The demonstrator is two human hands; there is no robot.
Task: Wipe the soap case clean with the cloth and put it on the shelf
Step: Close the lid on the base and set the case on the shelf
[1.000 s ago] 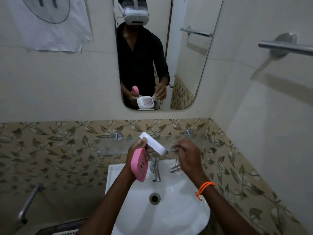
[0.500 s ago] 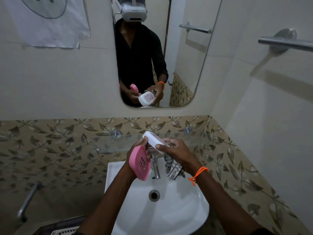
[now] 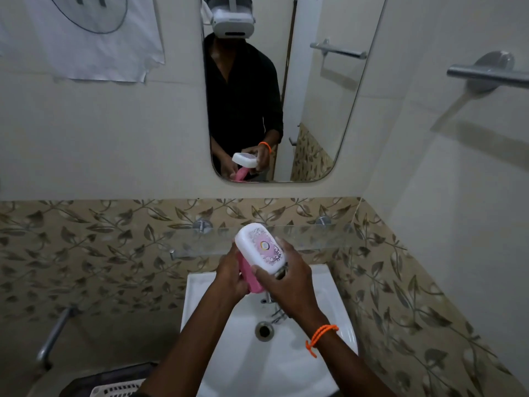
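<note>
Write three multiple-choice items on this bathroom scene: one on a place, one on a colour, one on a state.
1. Where is the glass shelf?
A. Under the basin
B. On the wall above the basin, below the mirror
C. Beside the towel bar

2. What colour is the band on the right wrist?
A. Orange
B. Green
C. Black

3. Where is the soap case lid now?
A. Lying in the basin
B. Resting on the shelf
C. Held in the right hand's grip, above the basin

Answers:
1. B: the glass shelf runs along the leaf-patterned tiles, between the basin and the mirror.
2. A: the wrist band is plainly orange.
3. C: the right hand wraps the white soap case lid, while the left hand holds the pink tray beside it.
</note>
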